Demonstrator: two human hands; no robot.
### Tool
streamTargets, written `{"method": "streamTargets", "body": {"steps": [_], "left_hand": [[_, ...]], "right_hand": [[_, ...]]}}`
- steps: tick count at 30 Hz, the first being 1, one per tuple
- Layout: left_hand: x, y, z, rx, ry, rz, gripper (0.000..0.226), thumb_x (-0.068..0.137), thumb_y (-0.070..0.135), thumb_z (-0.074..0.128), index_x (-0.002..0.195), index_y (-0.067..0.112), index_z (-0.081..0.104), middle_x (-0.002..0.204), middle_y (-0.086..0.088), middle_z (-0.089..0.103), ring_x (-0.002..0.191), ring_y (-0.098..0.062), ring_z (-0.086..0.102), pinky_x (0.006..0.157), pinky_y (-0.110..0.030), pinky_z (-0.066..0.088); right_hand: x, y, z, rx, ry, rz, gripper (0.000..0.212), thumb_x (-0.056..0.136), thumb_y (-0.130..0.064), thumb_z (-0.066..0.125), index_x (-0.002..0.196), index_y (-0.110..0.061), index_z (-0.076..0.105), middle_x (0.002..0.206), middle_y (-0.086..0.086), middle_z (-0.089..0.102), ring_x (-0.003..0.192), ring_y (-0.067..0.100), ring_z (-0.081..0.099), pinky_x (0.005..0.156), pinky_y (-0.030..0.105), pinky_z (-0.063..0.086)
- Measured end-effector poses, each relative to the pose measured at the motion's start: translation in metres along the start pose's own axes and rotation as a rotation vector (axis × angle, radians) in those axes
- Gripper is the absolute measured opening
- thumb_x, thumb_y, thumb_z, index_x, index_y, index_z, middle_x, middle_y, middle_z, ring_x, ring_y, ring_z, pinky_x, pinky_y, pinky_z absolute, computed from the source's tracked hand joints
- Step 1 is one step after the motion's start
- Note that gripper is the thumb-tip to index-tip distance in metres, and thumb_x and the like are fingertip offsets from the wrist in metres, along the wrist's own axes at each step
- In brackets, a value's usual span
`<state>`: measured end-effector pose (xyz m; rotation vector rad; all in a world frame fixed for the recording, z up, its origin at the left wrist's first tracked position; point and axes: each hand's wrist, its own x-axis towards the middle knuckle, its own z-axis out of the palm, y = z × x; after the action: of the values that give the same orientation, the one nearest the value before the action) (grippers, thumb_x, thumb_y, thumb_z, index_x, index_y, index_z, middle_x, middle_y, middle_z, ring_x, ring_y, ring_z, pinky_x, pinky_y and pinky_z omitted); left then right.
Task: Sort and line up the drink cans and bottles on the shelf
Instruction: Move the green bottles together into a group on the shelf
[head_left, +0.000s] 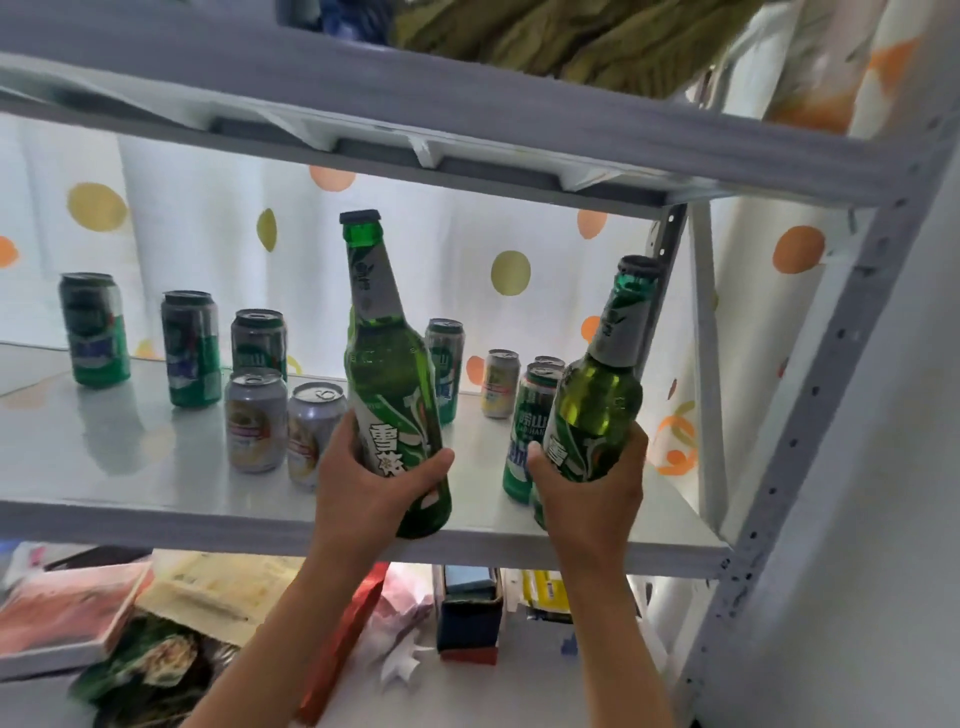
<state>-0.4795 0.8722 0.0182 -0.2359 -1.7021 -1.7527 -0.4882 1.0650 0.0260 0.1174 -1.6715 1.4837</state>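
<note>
My left hand (363, 480) grips the lower body of a tall green glass bottle (387, 364) at the front middle of the white shelf (130, 457). My right hand (592, 483) grips a second green bottle (602, 395), tilted to the right near the shelf's right post. Three green cans (96, 332) stand in a row at the back left. Two silver cans (255, 421) stand in front of them, beside my left hand. More cans (530, 426) stand between and behind the two bottles, partly hidden.
The upper shelf board (467, 119) hangs close above the bottle tops. A perforated metal post (810, 415) bounds the right side. A dotted white curtain (467, 249) hangs behind. Boxes, bags and papers (467, 618) fill the shelf below.
</note>
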Motion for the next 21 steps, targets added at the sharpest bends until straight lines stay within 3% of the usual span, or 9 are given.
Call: {"method": "streamTargets", "body": {"steps": [3, 8, 12, 15, 18, 21], "left_hand": [[0.001, 0.011, -0.041, 0.001, -0.005, 0.038, 0.066, 0.046, 0.042, 0.091, 0.103, 0.032, 0.061, 0.095, 0.014, 0.072, 0.085, -0.004, 0.07, 0.067, -0.017, 0.055], [0.002, 0.02, -0.148, 0.092, 0.028, 0.069, 0.064, 0.05, 0.043, 0.087, 0.107, 0.042, 0.058, 0.097, 0.02, 0.07, 0.086, 0.001, 0.068, 0.065, -0.01, 0.052], [-0.002, 0.026, -0.256, 0.178, 0.095, 0.012, 0.059, 0.047, 0.046, 0.086, 0.099, 0.05, 0.058, 0.092, 0.019, 0.071, 0.08, 0.001, 0.069, 0.061, -0.011, 0.051], [-0.009, 0.036, -0.333, 0.225, 0.194, -0.008, 0.058, 0.042, 0.048, 0.087, 0.094, 0.051, 0.06, 0.088, 0.019, 0.072, 0.074, 0.001, 0.069, 0.057, -0.01, 0.05], [-0.018, 0.045, -0.4, 0.261, 0.285, -0.029, 0.06, 0.041, 0.049, 0.086, 0.095, 0.048, 0.061, 0.088, 0.019, 0.072, 0.076, 0.002, 0.069, 0.058, -0.008, 0.049], [-0.026, 0.055, -0.469, 0.295, 0.356, -0.071, 0.065, 0.043, 0.045, 0.088, 0.101, 0.037, 0.061, 0.091, 0.015, 0.072, 0.081, -0.003, 0.07, 0.062, -0.014, 0.053]], "right_hand": [[-0.03, -0.031, 0.032, 0.087, -0.14, 0.031, 0.07, 0.064, -0.018, 0.09, 0.12, -0.034, 0.052, 0.102, -0.026, 0.065, 0.092, -0.007, 0.065, 0.075, 0.01, 0.053], [-0.1, -0.072, 0.114, 0.191, -0.405, 0.063, 0.064, 0.058, -0.024, 0.086, 0.116, -0.027, 0.058, 0.097, -0.011, 0.071, 0.088, 0.008, 0.071, 0.075, 0.028, 0.06], [-0.158, -0.103, 0.191, 0.246, -0.557, 0.09, 0.058, 0.055, -0.024, 0.084, 0.107, -0.03, 0.059, 0.091, -0.011, 0.072, 0.082, 0.007, 0.07, 0.067, 0.021, 0.056], [-0.208, -0.132, 0.253, 0.299, -0.678, 0.098, 0.052, 0.056, -0.021, 0.083, 0.101, -0.033, 0.059, 0.089, -0.021, 0.071, 0.077, 0.002, 0.07, 0.063, 0.014, 0.052], [-0.26, -0.158, 0.305, 0.346, -0.776, 0.123, 0.055, 0.056, -0.017, 0.085, 0.104, -0.029, 0.06, 0.091, -0.014, 0.073, 0.081, 0.006, 0.071, 0.068, 0.024, 0.057], [-0.312, -0.182, 0.352, 0.381, -0.86, 0.113, 0.055, 0.06, -0.01, 0.087, 0.102, -0.033, 0.059, 0.09, -0.017, 0.072, 0.079, 0.005, 0.071, 0.066, 0.023, 0.058]]}}
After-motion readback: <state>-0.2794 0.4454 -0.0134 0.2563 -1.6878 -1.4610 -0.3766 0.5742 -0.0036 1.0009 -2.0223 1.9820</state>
